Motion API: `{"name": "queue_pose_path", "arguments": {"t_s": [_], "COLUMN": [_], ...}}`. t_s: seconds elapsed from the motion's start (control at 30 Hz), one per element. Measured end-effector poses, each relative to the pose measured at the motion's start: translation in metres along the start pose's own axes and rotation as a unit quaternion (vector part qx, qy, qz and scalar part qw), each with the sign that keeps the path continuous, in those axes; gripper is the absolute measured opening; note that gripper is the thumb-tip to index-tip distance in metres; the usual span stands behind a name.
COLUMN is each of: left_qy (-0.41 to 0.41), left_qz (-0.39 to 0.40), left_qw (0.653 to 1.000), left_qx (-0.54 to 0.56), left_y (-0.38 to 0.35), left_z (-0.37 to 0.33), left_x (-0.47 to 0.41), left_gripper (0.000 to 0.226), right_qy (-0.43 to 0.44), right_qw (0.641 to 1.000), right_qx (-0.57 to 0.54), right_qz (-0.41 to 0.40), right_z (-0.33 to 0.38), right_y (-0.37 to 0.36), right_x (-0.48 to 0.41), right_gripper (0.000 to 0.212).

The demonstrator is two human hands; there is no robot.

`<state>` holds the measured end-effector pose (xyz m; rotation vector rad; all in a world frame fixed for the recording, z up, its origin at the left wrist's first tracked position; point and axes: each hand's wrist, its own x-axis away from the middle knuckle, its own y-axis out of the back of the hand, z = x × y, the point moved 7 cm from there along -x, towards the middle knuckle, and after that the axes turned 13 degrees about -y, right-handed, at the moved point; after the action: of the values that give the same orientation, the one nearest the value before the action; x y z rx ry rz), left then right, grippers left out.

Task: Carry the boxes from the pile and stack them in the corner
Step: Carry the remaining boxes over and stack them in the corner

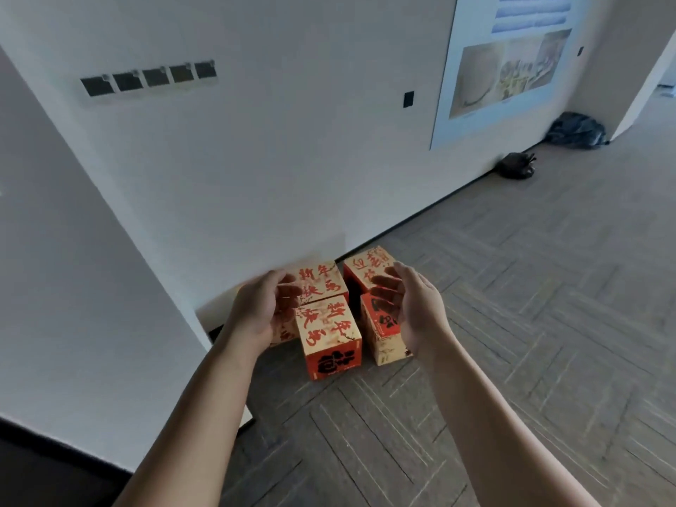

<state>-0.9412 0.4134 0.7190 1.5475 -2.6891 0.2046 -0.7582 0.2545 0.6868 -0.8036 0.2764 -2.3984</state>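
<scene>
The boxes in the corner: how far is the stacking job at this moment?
Done: at least four red-and-gold boxes stand grouped on the floor against the wall. In hand: nothing; the left hand and the right hand hover open over them and grip no box. Left: the pile is out of view, so how many boxes remain cannot be told.

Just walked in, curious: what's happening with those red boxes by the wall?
A person reaches over a cluster of red-and-gold boxes standing on the floor in a wall corner. The left hand and the right hand are open, one on each side of the cluster, gripping nothing. Whether they touch a box is unclear.
</scene>
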Motion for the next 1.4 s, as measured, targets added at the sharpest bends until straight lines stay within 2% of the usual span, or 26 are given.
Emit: {"name": "queue_pose_path", "arguments": {"t_s": [0.3, 0.67, 0.9, 1.07, 1.23, 1.4], "left_qy": [0.001, 0.042, 0.072, 0.098, 0.150, 0.203], "left_qz": [-0.077, -0.049, -0.049, -0.067, -0.082, -0.054], "left_qw": [0.997, 0.998, 0.996, 0.993, 0.982, 0.970], "left_qx": [-0.014, 0.021, 0.002, -0.022, -0.082, -0.124], "left_y": [0.003, 0.020, 0.014, 0.014, 0.016, 0.008], "left_z": [0.015, 0.091, 0.147, 0.248, 0.411, 0.575], "left_x": [-0.120, -0.313, -0.401, -0.447, -0.477, -0.501], "left_gripper": [0.032, 0.030, 0.029, 0.024, 0.024, 0.021], "right_qy": [-0.043, -0.070, -0.094, -0.133, -0.174, -0.196], "right_qw": [0.996, 0.992, 0.986, 0.976, 0.952, 0.916], "right_qx": [0.060, 0.103, 0.134, 0.165, 0.249, 0.346], "right_qz": [0.044, -0.016, -0.041, -0.038, -0.046, -0.059], "right_z": [0.031, 0.029, 0.009, -0.069, -0.187, -0.298], "right_y": [-0.058, -0.120, -0.125, -0.087, -0.015, 0.055], "right_x": [-0.149, -0.325, -0.429, -0.529, -0.639, -0.735], "right_gripper": [0.026, 0.023, 0.022, 0.024, 0.025, 0.024]}}
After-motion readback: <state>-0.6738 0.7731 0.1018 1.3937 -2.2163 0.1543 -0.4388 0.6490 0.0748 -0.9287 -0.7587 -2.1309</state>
